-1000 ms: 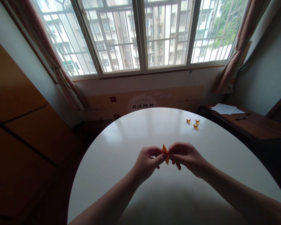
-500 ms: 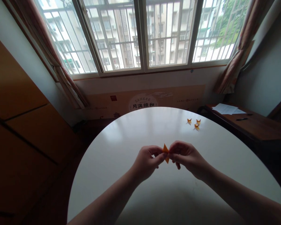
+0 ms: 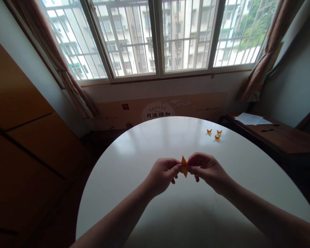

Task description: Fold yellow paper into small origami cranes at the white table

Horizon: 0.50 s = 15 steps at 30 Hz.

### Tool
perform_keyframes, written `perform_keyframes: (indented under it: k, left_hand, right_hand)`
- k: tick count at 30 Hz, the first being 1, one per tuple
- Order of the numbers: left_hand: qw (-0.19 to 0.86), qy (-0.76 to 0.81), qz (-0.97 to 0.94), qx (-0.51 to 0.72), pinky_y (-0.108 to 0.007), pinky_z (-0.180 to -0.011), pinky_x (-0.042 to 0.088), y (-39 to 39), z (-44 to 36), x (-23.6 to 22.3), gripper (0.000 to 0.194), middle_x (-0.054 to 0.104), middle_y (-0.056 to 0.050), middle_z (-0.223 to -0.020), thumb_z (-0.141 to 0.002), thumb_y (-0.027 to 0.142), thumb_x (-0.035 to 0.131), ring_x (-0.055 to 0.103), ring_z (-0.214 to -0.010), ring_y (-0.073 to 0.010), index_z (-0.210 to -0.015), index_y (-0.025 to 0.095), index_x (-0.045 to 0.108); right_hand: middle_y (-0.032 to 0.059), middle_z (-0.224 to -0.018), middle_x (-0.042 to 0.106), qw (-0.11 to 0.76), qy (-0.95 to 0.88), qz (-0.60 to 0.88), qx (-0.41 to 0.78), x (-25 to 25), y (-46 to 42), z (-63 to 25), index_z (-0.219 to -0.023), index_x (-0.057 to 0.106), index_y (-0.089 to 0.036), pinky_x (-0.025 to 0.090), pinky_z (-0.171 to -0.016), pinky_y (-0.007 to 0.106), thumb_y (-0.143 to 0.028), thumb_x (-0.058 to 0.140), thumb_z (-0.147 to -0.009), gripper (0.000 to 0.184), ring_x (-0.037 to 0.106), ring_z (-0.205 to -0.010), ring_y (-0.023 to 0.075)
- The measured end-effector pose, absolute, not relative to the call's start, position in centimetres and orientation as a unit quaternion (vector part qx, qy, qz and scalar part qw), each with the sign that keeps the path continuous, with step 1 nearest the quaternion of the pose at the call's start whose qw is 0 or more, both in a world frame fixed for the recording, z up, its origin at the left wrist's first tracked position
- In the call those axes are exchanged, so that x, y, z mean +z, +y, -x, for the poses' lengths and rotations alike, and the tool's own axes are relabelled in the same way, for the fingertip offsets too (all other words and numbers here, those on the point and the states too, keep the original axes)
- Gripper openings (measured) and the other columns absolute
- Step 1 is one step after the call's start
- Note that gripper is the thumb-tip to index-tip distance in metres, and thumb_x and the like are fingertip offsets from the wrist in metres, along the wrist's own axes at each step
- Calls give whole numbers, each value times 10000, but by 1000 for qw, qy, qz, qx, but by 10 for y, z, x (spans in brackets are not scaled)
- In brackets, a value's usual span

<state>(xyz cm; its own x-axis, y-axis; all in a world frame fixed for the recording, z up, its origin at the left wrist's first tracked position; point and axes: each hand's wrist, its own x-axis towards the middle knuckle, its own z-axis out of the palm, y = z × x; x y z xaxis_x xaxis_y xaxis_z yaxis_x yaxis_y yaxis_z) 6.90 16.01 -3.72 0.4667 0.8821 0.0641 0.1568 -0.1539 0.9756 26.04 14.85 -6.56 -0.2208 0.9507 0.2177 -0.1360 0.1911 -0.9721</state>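
Between my two hands is a small folded piece of orange paper (image 3: 184,169), its points sticking up and down above the white round table (image 3: 124,213). My left hand (image 3: 164,175) pinches its left side between thumb and fingers. From the right, my right hand (image 3: 205,170) pinches the other side, the two thumb tips close together. My fingers hide the middle of the paper. Farther back on the right of the table stand three small orange paper cranes (image 3: 217,138) grouped together.
A dark wooden side table (image 3: 286,137) with white paper sheets (image 3: 251,119) stands to the right. Beyond the table a printed cardboard panel (image 3: 134,110) is under the barred window. An orange-brown cabinet (image 3: 28,148) is at the left.
Both hands have risen slightly in view with the folded paper still pinched between them. The paper has turned a little. The cranes stay where they were on the table.
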Motion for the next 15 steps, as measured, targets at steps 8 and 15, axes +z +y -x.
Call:
perform_keyframes:
  k: [8, 15]
  left_hand:
    - [433, 392, -722, 371, -205, -500, 469, 154, -70, -42, 260, 629, -32, -687, -866, 337, 613, 533, -544, -98, -871, 121, 758]
    - [522, 399, -636, 405, -208, -450, 456, 154, -76, -45, 330, 613, -36, -629, -820, 408, 671, 507, -524, -103, -870, 95, 762]
  right_hand:
    - [-2, -762, 634, 534, -560, 345, 532, -68, 145, -257, -873, 621, -193, 462, -430, 177, -347, 835, -736, 297, 571, -629, 119]
    - [14, -779, 643, 528, -562, 353, 529, -66, 144, -255, -936, 620, -195, 476, -472, 194, -378, 801, -778, 302, 586, -684, 139]
